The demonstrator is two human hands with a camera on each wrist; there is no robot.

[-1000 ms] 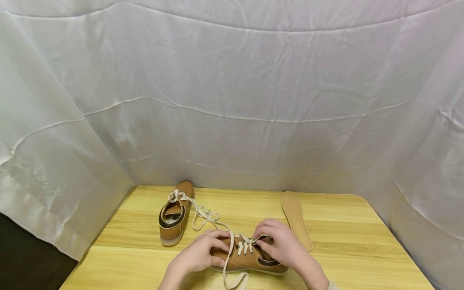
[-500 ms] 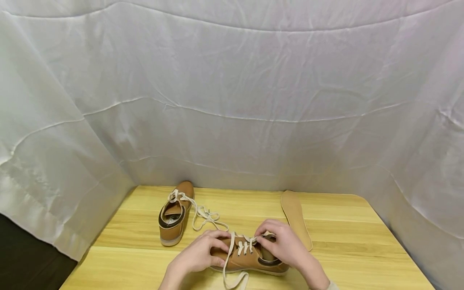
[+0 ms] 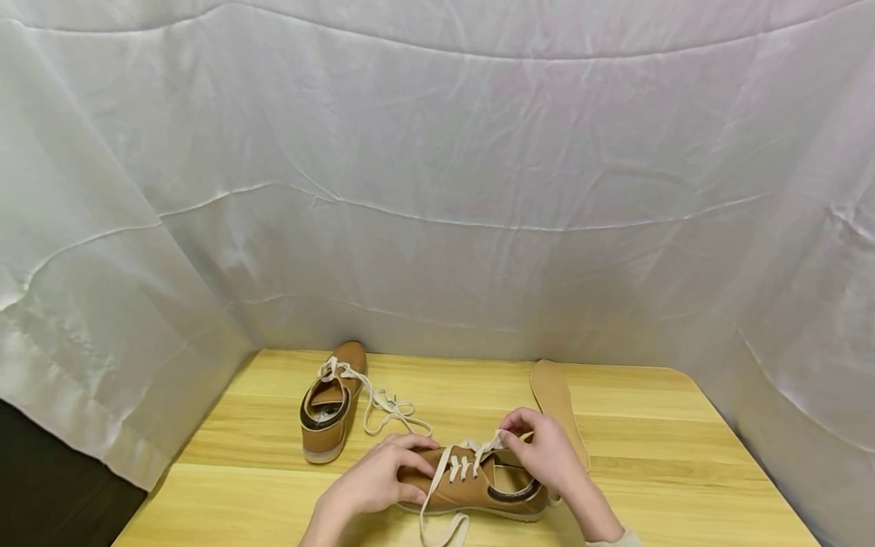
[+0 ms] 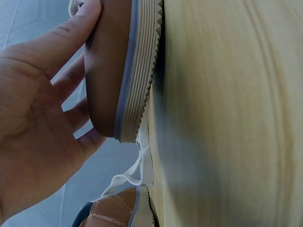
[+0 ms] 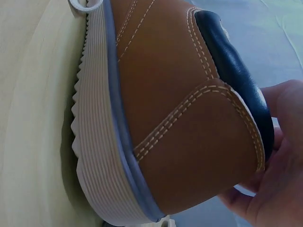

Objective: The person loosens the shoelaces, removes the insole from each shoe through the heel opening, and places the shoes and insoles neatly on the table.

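A brown shoe (image 3: pixel 444 494) with a pale sole and cream laces lies at the table's front, toe to the left. Its toe is gripped by my left hand (image 3: pixel 376 475), the thumb on the near side and the fingers on the far side. Above the shoe's opening, my right hand (image 3: pixel 543 452) pinches the cream shoelace (image 3: pixel 491 443) near the top eyelets. The dark padded collar (image 5: pixel 236 75) and heel fill the right wrist view, where the fingertips are hidden behind the shoe. One loose lace end (image 3: pixel 432 501) hangs over the near side onto the table.
A second brown shoe (image 3: pixel 331 437) stands at the back left, its laces trailing right across the wooden table (image 3: pixel 656 456). A tan insole (image 3: pixel 555 399) lies behind my right hand. Grey curtains (image 3: pixel 437 266) hang behind and at the sides.
My right hand has moved up and to the right, out of the shoe's opening, drawing the lace up with it. More of the shoe's inside shows. My left hand has stayed in place.
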